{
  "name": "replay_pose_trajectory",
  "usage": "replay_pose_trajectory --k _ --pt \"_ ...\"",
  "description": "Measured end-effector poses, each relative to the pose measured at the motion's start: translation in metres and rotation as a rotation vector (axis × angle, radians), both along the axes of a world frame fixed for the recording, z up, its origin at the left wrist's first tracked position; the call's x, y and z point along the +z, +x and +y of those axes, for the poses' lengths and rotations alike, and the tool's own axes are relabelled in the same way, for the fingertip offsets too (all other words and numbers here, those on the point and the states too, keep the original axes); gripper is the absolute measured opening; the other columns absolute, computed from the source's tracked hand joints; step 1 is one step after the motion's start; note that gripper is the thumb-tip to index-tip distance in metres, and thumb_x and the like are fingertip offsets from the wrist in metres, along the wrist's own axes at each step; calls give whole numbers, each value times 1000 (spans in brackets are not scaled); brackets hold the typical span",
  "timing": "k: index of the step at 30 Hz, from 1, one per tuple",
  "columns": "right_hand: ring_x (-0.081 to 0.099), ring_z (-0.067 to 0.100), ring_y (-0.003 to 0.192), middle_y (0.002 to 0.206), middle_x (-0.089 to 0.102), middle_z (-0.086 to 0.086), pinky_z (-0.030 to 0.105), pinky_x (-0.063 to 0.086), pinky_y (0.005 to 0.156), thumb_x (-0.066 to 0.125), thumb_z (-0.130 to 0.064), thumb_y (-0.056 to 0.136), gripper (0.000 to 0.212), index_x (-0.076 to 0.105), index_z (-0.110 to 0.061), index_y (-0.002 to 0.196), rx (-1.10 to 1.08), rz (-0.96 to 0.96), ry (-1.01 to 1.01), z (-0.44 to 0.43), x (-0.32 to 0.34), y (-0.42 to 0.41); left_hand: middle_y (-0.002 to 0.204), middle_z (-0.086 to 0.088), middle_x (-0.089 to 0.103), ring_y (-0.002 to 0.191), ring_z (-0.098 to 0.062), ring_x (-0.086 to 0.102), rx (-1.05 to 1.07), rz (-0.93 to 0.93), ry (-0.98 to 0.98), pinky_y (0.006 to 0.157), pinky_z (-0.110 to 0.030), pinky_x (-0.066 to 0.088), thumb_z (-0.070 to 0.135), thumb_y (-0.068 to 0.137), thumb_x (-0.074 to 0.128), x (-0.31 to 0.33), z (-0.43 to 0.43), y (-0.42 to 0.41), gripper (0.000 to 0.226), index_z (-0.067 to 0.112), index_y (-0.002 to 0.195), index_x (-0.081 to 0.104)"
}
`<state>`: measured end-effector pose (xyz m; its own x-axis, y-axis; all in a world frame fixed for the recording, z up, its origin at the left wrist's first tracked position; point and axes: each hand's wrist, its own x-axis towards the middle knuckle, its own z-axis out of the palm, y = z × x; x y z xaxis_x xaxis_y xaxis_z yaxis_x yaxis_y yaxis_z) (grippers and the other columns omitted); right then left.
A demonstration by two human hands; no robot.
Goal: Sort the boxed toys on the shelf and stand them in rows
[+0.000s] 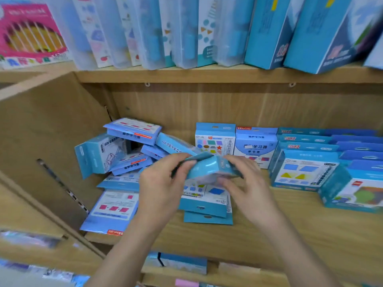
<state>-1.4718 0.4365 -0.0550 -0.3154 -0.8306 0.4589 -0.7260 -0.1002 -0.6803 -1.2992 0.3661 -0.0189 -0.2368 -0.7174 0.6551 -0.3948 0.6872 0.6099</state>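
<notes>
Up front, our left hand [163, 183] pinches the blue box [207, 168] at its left end, our right hand [246, 179] grips its right end, over the shelf [290, 224]. Left of that box a jumbled heap [124, 150], behind it two standing boxes [215, 139], right of it neat rows [306, 162].

jumbled boxes [128, 150] left of standing boxes [236, 145].

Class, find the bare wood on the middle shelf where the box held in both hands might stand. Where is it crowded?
Bare shelf runs along the front, between the flat boxes and the rows of boxes on the right. Crowded: the tumbled heap in the left corner, and the spot under the held box.
</notes>
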Motion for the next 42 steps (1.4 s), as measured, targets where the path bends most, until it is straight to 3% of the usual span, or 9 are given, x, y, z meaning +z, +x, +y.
replay_pose_trajectory --k 4,8,16,20,25,28,31,34,42 --pt "62 -2 97 104 67 -19 16 49 78 66 -18 87 30 59 -30 114 18 -405 47 -5 11 -7 106 15 62 102 -2 56 43 164 196 88 -24 46 30 82 72 -1 -17 -3 29 30 108 59" --pt "68 8 98 106 72 -6 21 54 80 61 -13 89 22 63 -27 106 18 -851 0 -2 10 -13 114 13 62 100 -3 59 -169 171 506 84 -27 52 46 71 68 -20 -14 2 49 32 116 54" --pt "69 16 99 104 73 0 31 56 84 64 -28 74 41 62 -19 114 45 -997 36 2 14 -9 91 7 75 80 -8 71 -429 264 745 62 -19 54 30 75 62 -27 -1 -8 38 20 111 62" --pt "68 15 99 105 73 -1 37 52 87 69 -25 70 45 61 -20 114 29 -998 16 9 16 -13 93 6 75 84 -11 71 -441 222 786 67 -19 55 23 79 65 -29 1 -8 33 24 111 61" --pt "69 7 88 97 74 -6 16 53 66 75 4 65 52 58 -19 108 -20 -787 -12 40 20 -37 93 32 65 88 3 61 -394 -106 614 77 -11 49 9 81 72 -33 6 -8 46 42 111 58" --pt "69 8 89 98 74 -6 19 55 70 72 7 67 48 58 -19 104 -96 -746 -78 61 19 -54 118 31 53 112 3 45 -367 -404 155 98 -5 31 8 81 70 -25 -3 -11 53 36 124 56" --pt "68 8 91 97 73 -11 22 56 76 73 4 70 47 57 -24 104 -164 -690 -59 72 14 -68 130 5 56 122 -16 41 -260 -702 -209 102 -33 38 -1 58 74 -21 -29 -22 74 27 125 56" --pt "68 9 93 99 73 -10 26 57 78 73 3 73 46 56 -24 107 -188 -683 -34 77 5 -71 123 -2 62 117 -25 54 -106 -940 -289 99 -50 41 0 46 77 -21 -52 -35 81 27 120 60" --pt "67 11 97 102 72 -7 39 55 83 75 -5 76 45 55 -25 110 -258 -686 88 88 -27 -77 115 -5 66 114 -22 49 -124 -676 -290 93 -48 48 -14 54 72 -34 -70 -30 69 14 116 60"
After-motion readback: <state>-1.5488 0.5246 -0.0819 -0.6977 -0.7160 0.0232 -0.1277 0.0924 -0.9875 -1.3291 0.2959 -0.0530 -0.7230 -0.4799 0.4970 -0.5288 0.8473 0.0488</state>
